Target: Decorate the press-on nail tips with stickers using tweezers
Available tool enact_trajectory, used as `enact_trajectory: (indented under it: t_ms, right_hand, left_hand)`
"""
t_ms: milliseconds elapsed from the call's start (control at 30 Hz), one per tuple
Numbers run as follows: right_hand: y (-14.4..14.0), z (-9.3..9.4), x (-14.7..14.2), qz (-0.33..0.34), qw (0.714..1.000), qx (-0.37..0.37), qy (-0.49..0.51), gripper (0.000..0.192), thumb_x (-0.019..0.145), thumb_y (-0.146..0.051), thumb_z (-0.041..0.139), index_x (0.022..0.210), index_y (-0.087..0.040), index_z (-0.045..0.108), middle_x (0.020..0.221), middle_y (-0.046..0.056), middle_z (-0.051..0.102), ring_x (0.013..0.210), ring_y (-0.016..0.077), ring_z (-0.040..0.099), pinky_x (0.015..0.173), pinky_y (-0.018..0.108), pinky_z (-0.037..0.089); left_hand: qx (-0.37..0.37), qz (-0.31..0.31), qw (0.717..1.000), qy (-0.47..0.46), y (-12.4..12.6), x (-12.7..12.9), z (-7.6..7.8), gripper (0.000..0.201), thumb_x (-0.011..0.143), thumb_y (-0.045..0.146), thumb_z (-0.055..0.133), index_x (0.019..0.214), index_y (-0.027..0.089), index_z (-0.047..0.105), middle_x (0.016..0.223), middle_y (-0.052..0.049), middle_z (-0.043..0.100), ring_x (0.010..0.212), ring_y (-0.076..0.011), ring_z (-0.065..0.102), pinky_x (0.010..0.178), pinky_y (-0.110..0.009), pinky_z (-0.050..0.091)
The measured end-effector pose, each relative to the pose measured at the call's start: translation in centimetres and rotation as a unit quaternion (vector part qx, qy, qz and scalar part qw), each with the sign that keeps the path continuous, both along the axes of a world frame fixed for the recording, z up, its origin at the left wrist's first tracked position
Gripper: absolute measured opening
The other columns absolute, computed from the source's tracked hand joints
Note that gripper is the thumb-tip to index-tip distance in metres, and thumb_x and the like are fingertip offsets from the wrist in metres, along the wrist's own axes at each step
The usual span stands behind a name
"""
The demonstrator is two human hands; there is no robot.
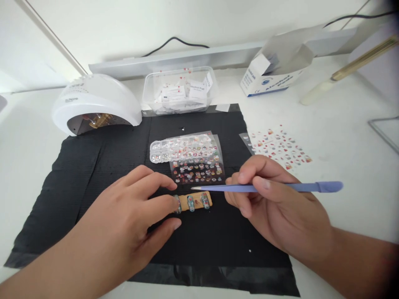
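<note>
My left hand [134, 207] is at the left end of a wooden strip [183, 203], one fingertip pressing on it and the thumb just below. Several glossy blue-green press-on nails [190, 203] with red bits sit across the strip; the leftmost is partly covered by that finger. In my right hand [274, 203], purple-blue tweezers [243, 188] are pinched between thumb and fingers, lying nearly level. Their pale fine tip points left, just above the strip. Behind it lie a clear sticker sheet [199, 169] of small figures and a compartment case [160, 151] of small gems.
A black mat [124, 153] covers the white table. At the back stand a white nail lamp [96, 97] with something wooden inside, a clear tub [149, 93] of packets, and an alcohol-pad box [274, 79]. Another sticker sheet [277, 145] and a wooden-handled brush [343, 74] are right.
</note>
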State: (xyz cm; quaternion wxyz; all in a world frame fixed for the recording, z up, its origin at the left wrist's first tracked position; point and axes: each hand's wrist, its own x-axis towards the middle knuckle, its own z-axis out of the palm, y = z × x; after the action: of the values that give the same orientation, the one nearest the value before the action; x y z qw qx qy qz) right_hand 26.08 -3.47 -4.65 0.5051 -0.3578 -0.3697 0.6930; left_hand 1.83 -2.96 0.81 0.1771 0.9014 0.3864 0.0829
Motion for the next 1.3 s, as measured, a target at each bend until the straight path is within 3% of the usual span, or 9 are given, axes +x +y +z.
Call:
enact_trajectory:
  t_ms: [333, 433, 533, 633, 767, 967, 1133, 1300]
  right_hand:
    - [-0.1, 0.0, 0.0, -0.003, 1.000, 0.001, 0.001, 0.012, 0.086, -0.036, 0.065, 0.080, -0.027, 0.068, 0.046, -0.003, 0.056, 0.050, 0.0144, 0.046, 0.053, 0.031, 0.030]
    - [-0.2, -0.1, -0.1, 0.001, 1.000, 0.001, 0.001, 0.012, 0.086, -0.037, 0.065, 0.080, -0.026, 0.067, 0.047, -0.003, 0.056, 0.051, 0.0145, 0.046, 0.054, 0.031, 0.030]
    - [-0.3, -0.3, 0.0, 0.005, 1.000, -0.001, 0.000, 0.014, 0.086, -0.038, 0.065, 0.080, -0.026, 0.067, 0.048, -0.003, 0.056, 0.051, 0.0141, 0.046, 0.054, 0.031, 0.030]
    - [-0.3, -0.4, 0.2, 0.007, 1.000, 0.002, -0.002, 0.015, 0.086, -0.038, 0.066, 0.079, -0.025, 0.067, 0.048, -0.003, 0.055, 0.051, 0.0133, 0.045, 0.054, 0.030, 0.030]
    - [-0.1, -0.3, 0.1, 0.000, 1.000, 0.001, -0.003, 0.013, 0.087, -0.038, 0.065, 0.083, -0.026, 0.067, 0.051, -0.003, 0.058, 0.052, 0.0129, 0.048, 0.054, 0.029, 0.034]
    - [-0.2, -0.1, -0.1, -0.028, 0.999, 0.017, -0.019, 0.015, 0.086, -0.041, 0.067, 0.082, -0.026, 0.067, 0.054, -0.002, 0.063, 0.051, 0.0131, 0.053, 0.051, 0.027, 0.040]
    - [1.1, -0.3, 0.6, -0.089, 0.992, 0.071, -0.059, 0.015, 0.085, -0.042, 0.071, 0.086, -0.028, 0.071, 0.063, -0.001, 0.071, 0.053, 0.0132, 0.060, 0.053, 0.026, 0.047]
    - [2.7, -0.8, 0.8, -0.158, 0.982, 0.088, -0.060, 0.010, 0.081, -0.037, 0.076, 0.088, -0.030, 0.072, 0.070, -0.004, 0.073, 0.070, 0.0131, 0.065, 0.075, 0.028, 0.052]
  left_hand:
    - [0.039, 0.002, 0.999, 0.019, -0.3, 0.0, 0.3, 0.012, 0.094, 0.024, 0.056, 0.090, 0.024, 0.067, 0.111, -0.005, 0.063, 0.096, -0.0239, 0.056, 0.077, -0.042, 0.051]
    - [0.011, 0.008, 1.000, -0.006, -0.4, 0.0, 0.5, 0.009, 0.091, 0.024, 0.058, 0.089, 0.024, 0.067, 0.110, -0.004, 0.062, 0.097, -0.0232, 0.056, 0.078, -0.039, 0.050]
    - [-0.012, 0.054, 0.995, -0.082, -0.1, -0.4, 0.7, 0.009, 0.088, 0.020, 0.056, 0.083, 0.023, 0.063, 0.107, -0.003, 0.060, 0.093, -0.0187, 0.057, 0.073, -0.032, 0.048]
    - [0.032, 0.119, 0.983, -0.133, 0.5, -0.8, 0.6, 0.011, 0.086, 0.017, 0.053, 0.077, 0.021, 0.057, 0.101, -0.002, 0.058, 0.089, -0.0168, 0.057, 0.070, -0.030, 0.044]
    - [0.052, 0.126, 0.982, -0.133, 1.4, -0.9, 0.1, 0.010, 0.084, 0.015, 0.054, 0.076, 0.019, 0.055, 0.094, -0.002, 0.059, 0.086, -0.0165, 0.056, 0.072, -0.031, 0.043]
    - [0.055, 0.165, 0.981, -0.086, 3.3, -1.5, -1.0, 0.009, 0.082, 0.013, 0.051, 0.083, 0.019, 0.058, 0.093, -0.003, 0.061, 0.090, -0.0207, 0.056, 0.079, -0.035, 0.045]
    - [0.028, 0.203, 0.976, -0.073, 4.6, -2.1, -1.8, 0.014, 0.077, 0.014, 0.052, 0.089, 0.018, 0.057, 0.096, -0.004, 0.059, 0.091, -0.0230, 0.052, 0.078, -0.036, 0.044]
    - [0.008, 0.212, 0.975, -0.074, 4.7, -1.9, -2.1, 0.009, 0.080, 0.018, 0.053, 0.088, 0.019, 0.057, 0.085, -0.002, 0.058, 0.082, -0.0209, 0.054, 0.074, -0.035, 0.044]
